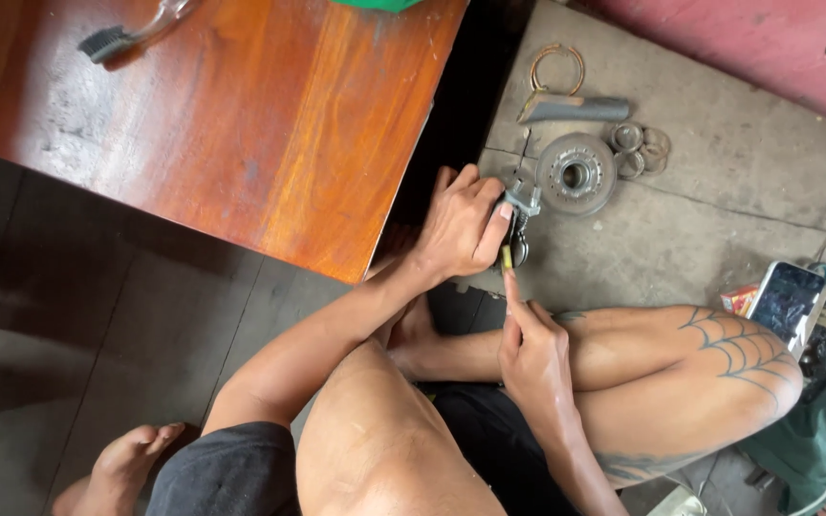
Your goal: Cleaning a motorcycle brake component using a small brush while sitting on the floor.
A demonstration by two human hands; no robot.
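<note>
My left hand (461, 229) grips a small grey metal part (520, 199) with a spring hanging under it, just above the concrete floor. My right hand (531, 355) pinches a thin yellowish tool (507, 258) and points its tip up into the underside of that part. A round metal disc with a centre hole (576, 173) lies on the floor right beside the part. I sit on the floor with my knees bent, one leg tattooed.
A red-brown wooden table (241, 124) stands at upper left with a brush (121, 38) on it. Metal rings (641, 148), a wire loop (556, 67) and a grey bar (574, 108) lie on the concrete. A phone (786, 298) rests at right.
</note>
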